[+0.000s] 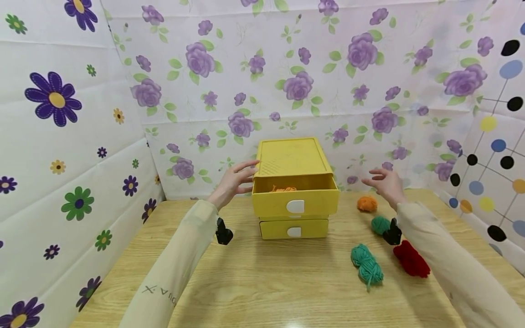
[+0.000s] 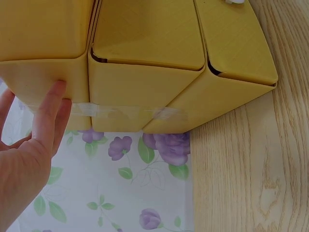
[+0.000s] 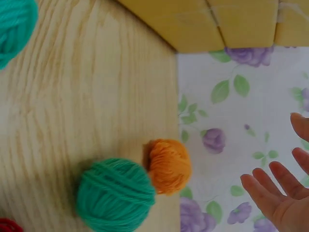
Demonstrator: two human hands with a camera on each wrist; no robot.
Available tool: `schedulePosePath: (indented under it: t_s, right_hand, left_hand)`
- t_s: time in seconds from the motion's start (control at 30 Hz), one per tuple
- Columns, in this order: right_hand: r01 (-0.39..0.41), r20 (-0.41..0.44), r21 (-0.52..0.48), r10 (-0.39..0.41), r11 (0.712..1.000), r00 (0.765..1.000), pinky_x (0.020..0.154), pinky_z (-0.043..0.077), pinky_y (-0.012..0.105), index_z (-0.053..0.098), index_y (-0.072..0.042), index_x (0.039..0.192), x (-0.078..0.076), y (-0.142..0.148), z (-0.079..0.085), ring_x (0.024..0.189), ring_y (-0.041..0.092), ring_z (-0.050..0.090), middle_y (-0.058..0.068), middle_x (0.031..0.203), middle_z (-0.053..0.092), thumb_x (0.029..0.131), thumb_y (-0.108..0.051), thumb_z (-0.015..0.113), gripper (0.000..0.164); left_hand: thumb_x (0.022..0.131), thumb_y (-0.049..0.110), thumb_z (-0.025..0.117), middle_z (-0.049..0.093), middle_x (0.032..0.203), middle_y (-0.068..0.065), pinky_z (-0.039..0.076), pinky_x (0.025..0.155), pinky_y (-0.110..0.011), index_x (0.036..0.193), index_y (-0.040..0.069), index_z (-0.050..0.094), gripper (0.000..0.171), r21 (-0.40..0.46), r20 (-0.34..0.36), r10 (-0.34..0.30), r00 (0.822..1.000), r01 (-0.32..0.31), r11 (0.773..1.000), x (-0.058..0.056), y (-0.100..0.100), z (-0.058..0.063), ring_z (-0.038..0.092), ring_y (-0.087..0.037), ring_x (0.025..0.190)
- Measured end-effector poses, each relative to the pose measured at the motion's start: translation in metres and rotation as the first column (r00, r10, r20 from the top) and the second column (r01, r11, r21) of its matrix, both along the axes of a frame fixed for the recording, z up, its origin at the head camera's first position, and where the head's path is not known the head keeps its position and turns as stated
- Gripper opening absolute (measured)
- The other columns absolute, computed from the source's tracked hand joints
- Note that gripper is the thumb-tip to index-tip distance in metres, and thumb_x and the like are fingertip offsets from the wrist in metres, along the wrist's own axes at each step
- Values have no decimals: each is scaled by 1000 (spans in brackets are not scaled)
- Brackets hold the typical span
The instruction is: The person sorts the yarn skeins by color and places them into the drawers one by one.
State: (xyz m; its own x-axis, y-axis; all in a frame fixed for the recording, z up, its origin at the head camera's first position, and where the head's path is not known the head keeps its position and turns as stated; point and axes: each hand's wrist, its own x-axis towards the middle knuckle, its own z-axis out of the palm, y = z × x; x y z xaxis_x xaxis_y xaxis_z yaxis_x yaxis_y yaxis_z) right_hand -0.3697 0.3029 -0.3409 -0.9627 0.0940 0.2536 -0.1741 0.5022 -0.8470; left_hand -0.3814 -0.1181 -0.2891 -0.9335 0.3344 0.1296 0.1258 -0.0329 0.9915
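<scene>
A yellow drawer cabinet (image 1: 293, 157) stands at the back of the table, its top drawer (image 1: 272, 203) pulled out. Some orange yarn (image 1: 284, 188) shows inside that drawer. My left hand (image 1: 235, 183) touches the cabinet's left side with extended fingers; in the left wrist view the fingertips lie against the yellow side wall. Over the right part of the table my right hand (image 1: 386, 184) hovers with loosely spread fingers and holds nothing. Nearest below it are an orange yarn ball (image 1: 367, 203) and a green yarn ball (image 1: 380, 224).
Closer to the front lie a green yarn skein (image 1: 367, 265) and a red yarn bundle (image 1: 411, 259), the latter partly behind the right forearm. A lower drawer (image 1: 270, 230) sits closed under the pulled-out one. Flowered cloth (image 1: 229, 59) hangs behind the table.
</scene>
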Motion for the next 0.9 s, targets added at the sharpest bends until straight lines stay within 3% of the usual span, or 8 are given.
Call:
schedulePosePath:
  t_s: [0.33,0.9]
  right_hand:
    - [21,72,93,-27,995,997,74,47,44,39,11,130,-3,8,-21,103,44,45,36,122,38,86,-32,63,66]
    - [34,140,104,-48,994,989,74,47,44,38,13,129,-4,9,-46,98,44,47,37,122,36,86,-16,63,57]
  left_hand:
    - [90,24,58,44,128,-7,46,80,-41,130,17,51,41,-11,-7,2,1000,-2,1000,1,0,1,48,-35,107]
    - [91,22,58,45,127,-7,46,80,-41,130,17,52,40,-6,-1,5,1000,-5,1000,0,0,0,47,-36,108]
